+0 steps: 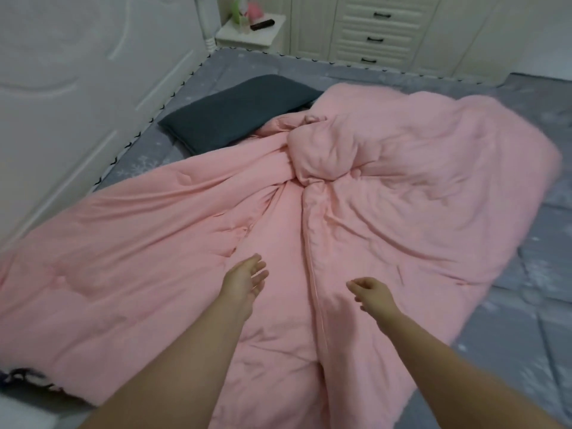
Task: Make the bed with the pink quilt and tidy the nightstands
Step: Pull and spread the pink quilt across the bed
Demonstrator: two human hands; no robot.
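Above the rumpled pink quilt (pixel 356 187), your left hand (pixel 244 281) and right hand (pixel 370 294) hover empty, fingers loose; spreading is underway: grasp the bunched fold next.

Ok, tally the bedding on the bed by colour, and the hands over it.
Pink: 1, the quilt, crumpled
Dark grey: 1, the pillow
Grey, snowflake print: 1, the sheet
Hands: 2, left hand and right hand, both holding nothing
Total: 5

2 bare forearms, no sleeves, 2 bare hands, left (pixel 246 278), right (pixel 373 292)
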